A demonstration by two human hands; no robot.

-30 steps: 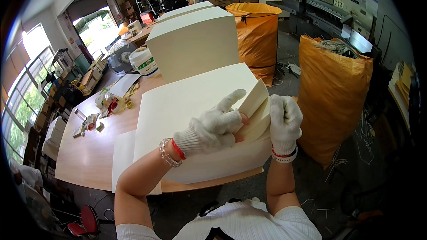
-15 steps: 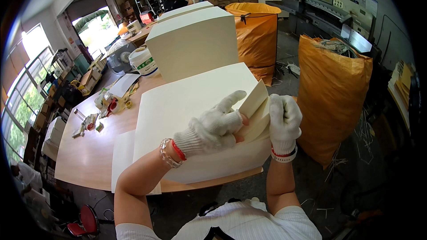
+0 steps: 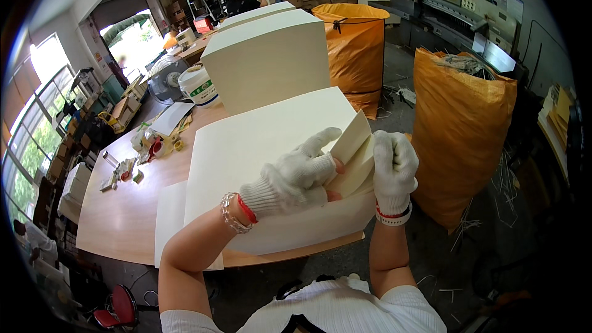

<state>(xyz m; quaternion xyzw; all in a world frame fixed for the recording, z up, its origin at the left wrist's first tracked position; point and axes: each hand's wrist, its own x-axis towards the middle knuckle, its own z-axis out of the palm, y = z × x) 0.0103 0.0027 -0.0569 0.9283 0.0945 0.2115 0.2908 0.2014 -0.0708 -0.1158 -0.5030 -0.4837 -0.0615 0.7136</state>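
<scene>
Both my hands wear white knit gloves over a thick stack of large cream-white paper sheets point(image 3: 246, 142). Near the stack's right edge, a few sheets curl up into a bent flap point(image 3: 353, 137). My left hand point(image 3: 296, 169) lies across the top with its fingers spread, two bare fingertips touching the paper beside the flap. My right hand point(image 3: 394, 163) is closed at the right edge, its curled fingers gripping the lifted paper sheets point(image 3: 361, 169); the fingertips themselves are hidden. A loose white sheet point(image 3: 169, 219) sticks out under the stack's left side.
Behind is a taller paper stack point(image 3: 271, 55), beside a white tub point(image 3: 198, 85) and a fan point(image 3: 166, 79). Tape rolls and small items point(image 3: 157, 145) lie on the wooden table point(image 3: 117, 209). Orange sacks point(image 3: 462, 135) stand to the right. A person point(image 3: 239, 1) is at the back.
My hands stay almost where they were. The lifted sheets near the right edge have shifted slightly, and a gap under them shows a little more.
</scene>
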